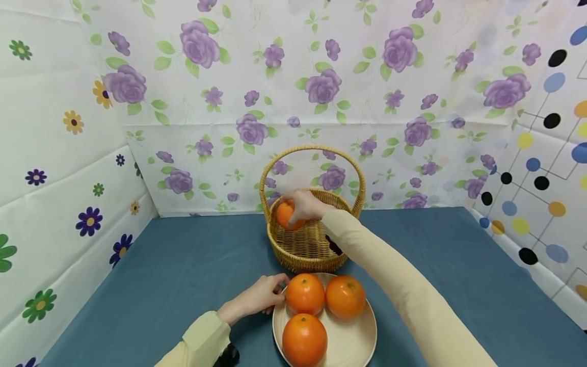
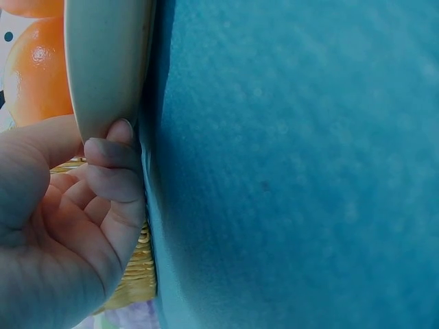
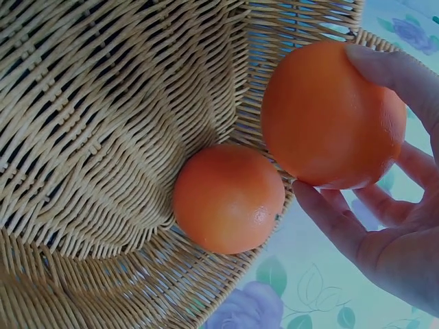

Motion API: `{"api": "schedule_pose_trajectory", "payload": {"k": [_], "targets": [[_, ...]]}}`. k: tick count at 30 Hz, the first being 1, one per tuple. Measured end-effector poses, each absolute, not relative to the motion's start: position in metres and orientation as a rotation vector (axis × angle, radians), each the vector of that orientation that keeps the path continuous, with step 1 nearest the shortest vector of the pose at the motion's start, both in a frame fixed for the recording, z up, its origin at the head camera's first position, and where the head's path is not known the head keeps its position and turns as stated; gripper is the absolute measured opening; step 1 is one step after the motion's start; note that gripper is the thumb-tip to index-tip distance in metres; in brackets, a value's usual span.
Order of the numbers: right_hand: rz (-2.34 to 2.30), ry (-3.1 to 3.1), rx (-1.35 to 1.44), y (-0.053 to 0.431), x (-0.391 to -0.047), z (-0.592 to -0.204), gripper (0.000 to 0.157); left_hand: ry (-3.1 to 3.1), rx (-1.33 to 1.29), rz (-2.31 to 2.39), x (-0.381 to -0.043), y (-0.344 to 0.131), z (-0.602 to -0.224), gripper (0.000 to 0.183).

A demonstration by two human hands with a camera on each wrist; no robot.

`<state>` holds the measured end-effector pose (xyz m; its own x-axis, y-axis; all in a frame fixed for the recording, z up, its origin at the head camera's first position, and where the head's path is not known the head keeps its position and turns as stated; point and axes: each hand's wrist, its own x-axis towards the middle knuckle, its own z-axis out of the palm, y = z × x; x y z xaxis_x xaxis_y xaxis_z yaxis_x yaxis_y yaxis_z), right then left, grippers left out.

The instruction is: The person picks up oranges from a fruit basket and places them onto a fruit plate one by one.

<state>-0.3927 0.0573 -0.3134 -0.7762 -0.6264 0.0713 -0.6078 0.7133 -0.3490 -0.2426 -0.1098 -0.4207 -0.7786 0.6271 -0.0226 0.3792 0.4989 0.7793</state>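
Table point(image 1: 197, 250): blue-covered, bearing all the items I can see in use. Basket point(image 1: 307, 265): wicker, upright, with a tall hooped handle, just beyond the plate from where I stand. Plate point(image 1: 350, 336): pale, round, set flat on the table. Right hand point(image 1: 304, 204): under the handle, thumb and fingers curled round the held orange point(image 3: 333, 116). Left hand point(image 1: 259, 295): pinching the plate's rim at its left side.

Oranges: five visible to me. Three oranges point(image 1: 304, 340) rest on the plate; the held orange is at the basket's mouth; the basket orange point(image 3: 228, 199) lies against the wickerwork beside it.

Progress, as I judge it: the work stands partway, with oranges divided between plate and basket and the held orange not yet released. The pose alone does not settle which way they travel, so I cannot say whether the plate's three are done or left.
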Motion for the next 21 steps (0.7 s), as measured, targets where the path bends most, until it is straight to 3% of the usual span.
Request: {"api": "schedule_pose_trajectory", "payload": {"k": [21], "targets": [[-0.766,2.785,-1.079,0.071,-0.368,-0.299,0.065,2.457,0.877,1.160,-0.241,-0.109,-0.421,0.017]]}}
